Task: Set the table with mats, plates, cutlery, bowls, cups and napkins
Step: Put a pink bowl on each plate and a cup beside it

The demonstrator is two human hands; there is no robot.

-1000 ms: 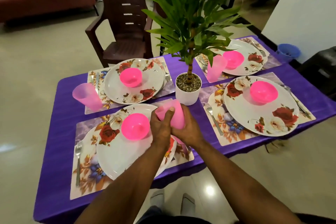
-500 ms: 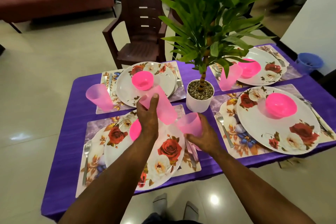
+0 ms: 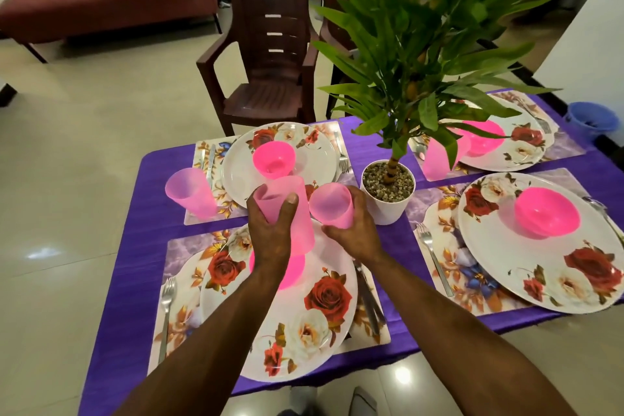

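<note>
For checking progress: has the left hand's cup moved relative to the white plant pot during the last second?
Yes. The cup in the left hand moved leftward, away from the white plant pot and off the right hand's cup.

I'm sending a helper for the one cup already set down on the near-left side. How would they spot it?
Find the purple table. At its far-left mat stands a pale pink cup, left of the plate's knife. Unlike the two cups nearby, no hand holds it.

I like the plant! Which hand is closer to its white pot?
The right hand, gripping a pink plastic cup, sits just beside the white round plant pot. The left hand, gripping another pink cup, is farther left.
</note>
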